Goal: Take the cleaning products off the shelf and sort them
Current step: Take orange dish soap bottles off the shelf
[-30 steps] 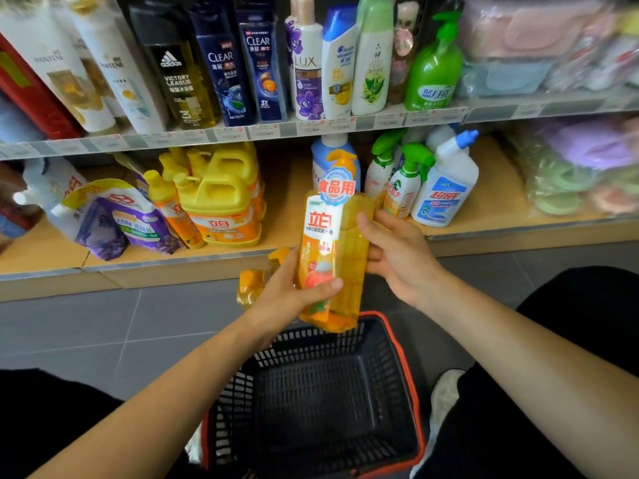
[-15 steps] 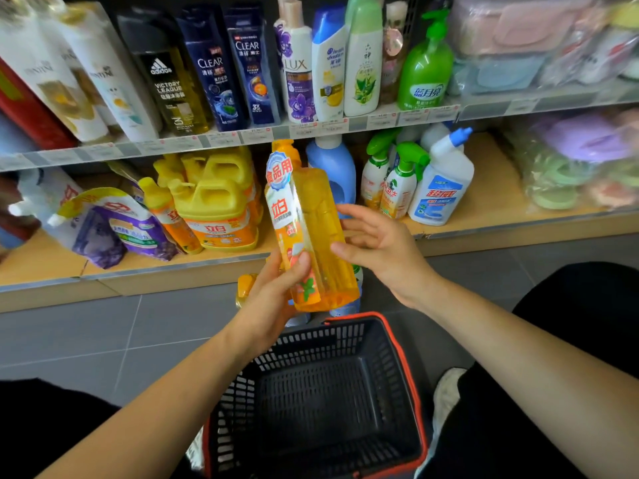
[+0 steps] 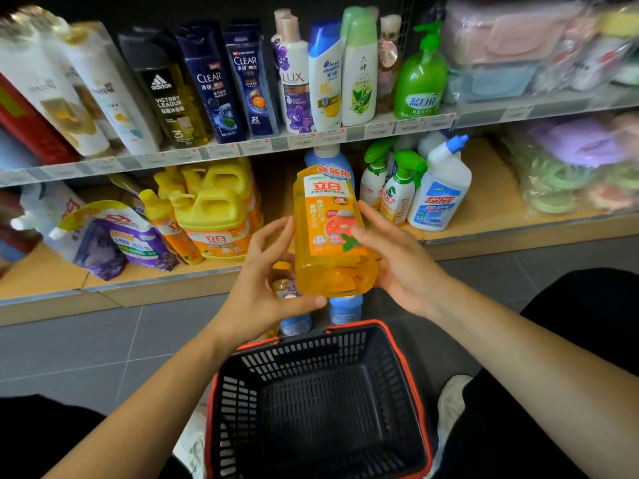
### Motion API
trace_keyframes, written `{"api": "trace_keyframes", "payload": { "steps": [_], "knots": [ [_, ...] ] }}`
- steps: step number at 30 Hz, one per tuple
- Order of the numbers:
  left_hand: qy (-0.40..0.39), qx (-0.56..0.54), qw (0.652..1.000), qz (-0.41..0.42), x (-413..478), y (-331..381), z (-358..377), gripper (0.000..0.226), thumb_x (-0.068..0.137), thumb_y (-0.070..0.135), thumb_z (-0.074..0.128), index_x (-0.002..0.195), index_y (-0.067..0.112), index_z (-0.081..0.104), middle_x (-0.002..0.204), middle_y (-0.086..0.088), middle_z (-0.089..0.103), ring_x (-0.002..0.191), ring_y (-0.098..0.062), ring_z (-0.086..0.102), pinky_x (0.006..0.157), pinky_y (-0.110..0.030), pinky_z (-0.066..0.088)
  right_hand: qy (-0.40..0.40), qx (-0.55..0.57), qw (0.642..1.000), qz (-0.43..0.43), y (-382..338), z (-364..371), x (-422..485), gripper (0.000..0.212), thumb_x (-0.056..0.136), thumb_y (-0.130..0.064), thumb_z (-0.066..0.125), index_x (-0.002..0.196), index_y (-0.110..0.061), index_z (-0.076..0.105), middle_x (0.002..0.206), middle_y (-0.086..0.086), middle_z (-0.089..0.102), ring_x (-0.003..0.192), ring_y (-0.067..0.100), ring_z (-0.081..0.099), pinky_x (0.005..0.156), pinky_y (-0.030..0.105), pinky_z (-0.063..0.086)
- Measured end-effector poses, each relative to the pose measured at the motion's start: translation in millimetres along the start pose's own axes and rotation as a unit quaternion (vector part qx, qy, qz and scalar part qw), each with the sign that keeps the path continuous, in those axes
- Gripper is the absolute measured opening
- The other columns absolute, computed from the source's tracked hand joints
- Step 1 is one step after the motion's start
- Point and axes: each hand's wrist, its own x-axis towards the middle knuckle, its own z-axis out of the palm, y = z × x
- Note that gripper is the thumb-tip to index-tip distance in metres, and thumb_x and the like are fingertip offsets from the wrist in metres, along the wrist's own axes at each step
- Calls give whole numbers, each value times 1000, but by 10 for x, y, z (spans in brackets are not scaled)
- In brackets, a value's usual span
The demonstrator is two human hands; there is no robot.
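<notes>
An orange dish-soap bottle (image 3: 328, 233) stands upright in the air above the basket, its label facing me. My left hand (image 3: 259, 285) holds it from the lower left, thumb under its base. My right hand (image 3: 401, 261) grips its right side, thumb on the label and fingers behind. A black basket with a red rim (image 3: 238, 409) sits on the floor below, nothing inside. On the floor behind the hands stand two blue bottles (image 3: 345, 309) and a small orange bottle (image 3: 284, 288), partly hidden.
The lower shelf (image 3: 484, 216) carries yellow jugs (image 3: 214, 216), purple refill pouches (image 3: 117, 236), green-trigger sprays (image 3: 397, 191) and a white, blue-capped bottle (image 3: 439, 195). Shampoo bottles (image 3: 242, 81) line the upper shelf. My legs in black flank the basket on grey floor tiles.
The orange bottle has been turned so its label faces me and now stands straighter. My left thumb moved under its base; my right hand closed onto its right side.
</notes>
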Motion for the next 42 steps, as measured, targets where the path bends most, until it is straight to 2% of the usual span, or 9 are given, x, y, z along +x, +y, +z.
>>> {"api": "trace_keyframes", "payload": {
  "steps": [5, 12, 17, 21, 27, 30, 33, 36, 42],
  "knots": [
    [-22, 109, 990, 91, 28, 60, -25, 111, 66, 47, 90, 156, 22, 32, 166, 4, 24, 153, -19, 22, 121, -51, 29, 34, -40, 998, 34, -18, 31, -39, 57, 84, -39, 69, 139, -36, 55, 122, 3, 72, 107, 21, 71, 73, 40, 61],
    [-61, 2, 997, 52, -5, -23, 35, 114, 62, 21, 98, 153, 16, 30, 153, -2, 44, 142, -26, 43, 115, -49, 40, 36, -51, 994, 86, 107, 59, -98, 31, 85, -46, 65, 107, -28, 78, 108, 13, 76, 93, 30, 75, 69, 36, 61],
    [13, 16, 996, 92, 53, 25, -50, 79, 66, 28, 94, 134, 20, 54, 124, 15, 66, 116, -7, 64, 96, -19, 48, -2, -116, 983, 142, 122, 130, -144, 61, 84, -63, 57, 110, -10, 72, 98, 27, 74, 87, 38, 75, 64, 33, 61],
    [45, 24, 995, 87, -5, 45, -51, 71, 64, 32, 96, 126, 18, 63, 117, 14, 70, 110, -9, 67, 91, -20, 52, 73, -292, 953, -32, 37, 115, -79, 48, 104, -39, 45, 92, 2, 68, 69, 16, 70, 58, 24, 68, 50, 32, 51],
    [82, 65, 993, 64, -60, 23, 9, 73, 63, 50, 93, 124, 22, 65, 112, 8, 72, 105, -18, 69, 88, -49, 56, -52, -492, 821, -284, 49, 119, -182, 34, 99, -22, 57, 132, -15, 65, 143, 5, 58, 134, 14, 51, 110, 30, 42],
    [94, 60, 992, 60, -67, 44, -15, 70, 64, 51, 93, 123, 24, 65, 112, 7, 73, 104, -19, 70, 87, -50, 57, -86, -569, 755, -314, 122, 130, -209, 36, 96, -21, 63, 130, -9, 66, 148, 3, 52, 148, 20, 35, 120, 35, 31],
    [94, 82, 991, 52, -68, 60, -46, 73, 62, 52, 93, 123, 23, 65, 112, 9, 73, 105, -17, 70, 89, -48, 56, -61, -591, 704, -388, 146, 129, -224, 31, 92, -11, 69, 122, -3, 70, 134, 9, 64, 141, 28, 46, 112, 45, 42],
    [86, 102, 990, 40, -45, 78, -51, 75, 62, 54, 91, 124, 21, 65, 110, 9, 74, 103, -16, 70, 88, -48, 56, -62, -585, 704, -398, 125, 158, -216, 29, 90, -7, 72, 119, -5, 72, 128, 7, 68, 134, 27, 54, 106, 51, 45],
    [73, 148, 986, 28, 140, 83, -130, 79, 58, 67, 86, 120, 21, 66, 105, 3, 74, 96, -23, 70, 83, -49, 55, -125, -607, 753, -221, -5, 213, -189, 44, 102, -29, 43, 146, -29, 46, 157, -12, 39, 145, 15, 24, 120, 44, 17]
  ]
}}
